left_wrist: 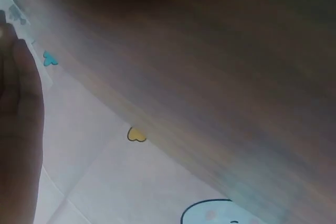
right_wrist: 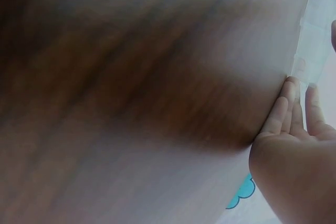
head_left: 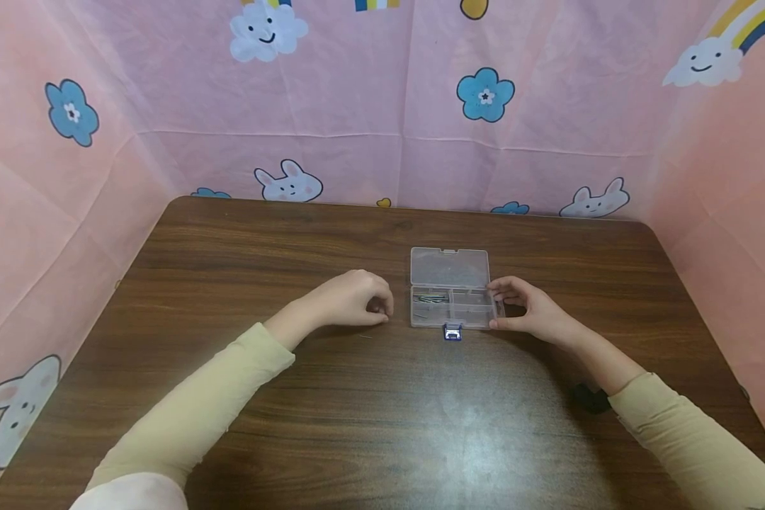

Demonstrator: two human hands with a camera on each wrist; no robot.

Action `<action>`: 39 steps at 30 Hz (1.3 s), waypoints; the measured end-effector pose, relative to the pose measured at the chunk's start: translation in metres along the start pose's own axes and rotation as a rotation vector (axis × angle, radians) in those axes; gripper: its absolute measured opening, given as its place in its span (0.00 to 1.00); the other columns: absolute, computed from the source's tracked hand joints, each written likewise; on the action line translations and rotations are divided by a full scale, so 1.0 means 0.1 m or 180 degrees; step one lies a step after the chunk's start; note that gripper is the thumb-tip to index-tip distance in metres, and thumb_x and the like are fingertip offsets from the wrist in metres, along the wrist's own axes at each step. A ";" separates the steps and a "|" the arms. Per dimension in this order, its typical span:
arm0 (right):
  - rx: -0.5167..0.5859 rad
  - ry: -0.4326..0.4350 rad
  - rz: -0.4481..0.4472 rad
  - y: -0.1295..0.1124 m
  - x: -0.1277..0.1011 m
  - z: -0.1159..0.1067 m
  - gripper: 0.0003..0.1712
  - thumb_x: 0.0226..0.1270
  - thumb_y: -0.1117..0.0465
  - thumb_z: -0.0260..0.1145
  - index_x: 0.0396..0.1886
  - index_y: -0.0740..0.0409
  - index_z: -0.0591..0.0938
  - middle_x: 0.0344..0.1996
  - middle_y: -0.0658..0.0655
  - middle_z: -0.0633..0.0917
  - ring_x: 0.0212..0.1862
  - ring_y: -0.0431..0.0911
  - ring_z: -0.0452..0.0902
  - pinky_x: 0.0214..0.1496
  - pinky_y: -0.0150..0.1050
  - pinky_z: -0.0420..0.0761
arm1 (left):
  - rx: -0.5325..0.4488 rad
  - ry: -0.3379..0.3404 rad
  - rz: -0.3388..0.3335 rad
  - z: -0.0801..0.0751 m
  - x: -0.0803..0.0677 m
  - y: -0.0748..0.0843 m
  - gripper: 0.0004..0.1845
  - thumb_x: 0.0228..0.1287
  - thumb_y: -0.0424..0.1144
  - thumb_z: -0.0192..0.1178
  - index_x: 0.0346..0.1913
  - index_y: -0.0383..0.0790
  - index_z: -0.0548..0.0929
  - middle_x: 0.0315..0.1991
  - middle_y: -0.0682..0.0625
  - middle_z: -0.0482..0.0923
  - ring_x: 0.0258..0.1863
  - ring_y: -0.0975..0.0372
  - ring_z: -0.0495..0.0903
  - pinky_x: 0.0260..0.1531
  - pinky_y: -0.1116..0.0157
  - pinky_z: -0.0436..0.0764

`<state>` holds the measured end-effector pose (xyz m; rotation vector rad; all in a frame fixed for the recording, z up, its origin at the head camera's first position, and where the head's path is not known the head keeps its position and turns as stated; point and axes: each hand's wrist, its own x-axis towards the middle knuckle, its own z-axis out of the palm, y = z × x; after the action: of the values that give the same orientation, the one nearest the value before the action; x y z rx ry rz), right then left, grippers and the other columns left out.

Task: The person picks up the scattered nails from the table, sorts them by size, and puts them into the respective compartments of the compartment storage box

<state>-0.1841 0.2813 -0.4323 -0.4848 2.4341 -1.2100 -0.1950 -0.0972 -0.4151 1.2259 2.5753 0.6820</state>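
Note:
A clear plastic compartment box (head_left: 473, 312) stands on the brown table with its lid (head_left: 449, 267) folded back. Thin metal nails (head_left: 432, 299) lie in its back left compartment, and a blue clasp (head_left: 452, 332) sits at its front edge. My right hand (head_left: 528, 309) holds the box's right end between thumb and fingers. To the left of the box is my left hand (head_left: 360, 299), fingers bent and thumb tip close to the index finger; I cannot tell whether anything is between them. A thin sliver (head_left: 365, 336) lies on the table just below this hand.
The wooden table (head_left: 382, 425) ends at the back against a pink printed cloth (head_left: 357, 92), which also rises on both sides. A dark object (head_left: 590, 399) shows beside the right sleeve.

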 end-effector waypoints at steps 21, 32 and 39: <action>0.0002 -0.0012 -0.0027 0.02 -0.01 0.02 0.36 0.67 0.64 0.77 0.70 0.64 0.73 0.64 0.66 0.79 0.67 0.59 0.74 0.76 0.61 0.70 | -0.0021 -0.0402 -0.0162 0.01 -0.27 0.00 0.05 0.62 0.36 0.76 0.34 0.49 0.89 0.33 0.59 0.85 0.30 0.70 0.76 0.34 0.72 0.79; -0.0008 -0.0014 -0.0012 0.01 -0.01 0.01 0.35 0.67 0.64 0.77 0.70 0.65 0.73 0.65 0.67 0.79 0.68 0.61 0.74 0.76 0.63 0.70 | 0.0078 -0.0430 -0.0254 -0.02 -0.29 0.02 0.07 0.62 0.31 0.71 0.31 0.48 0.88 0.28 0.59 0.82 0.26 0.71 0.73 0.30 0.73 0.76; -0.0007 -0.0024 0.0037 0.00 -0.02 0.01 0.36 0.67 0.63 0.77 0.71 0.64 0.73 0.65 0.66 0.79 0.68 0.60 0.74 0.77 0.64 0.69 | 0.0159 -0.0462 -0.0265 0.00 -0.27 0.02 0.09 0.58 0.29 0.68 0.28 0.48 0.84 0.26 0.59 0.78 0.25 0.71 0.70 0.29 0.72 0.72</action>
<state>-0.1814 0.2812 -0.4323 -0.4745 2.4289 -1.1990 -0.1767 -0.1172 -0.4149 1.1309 2.5212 0.4958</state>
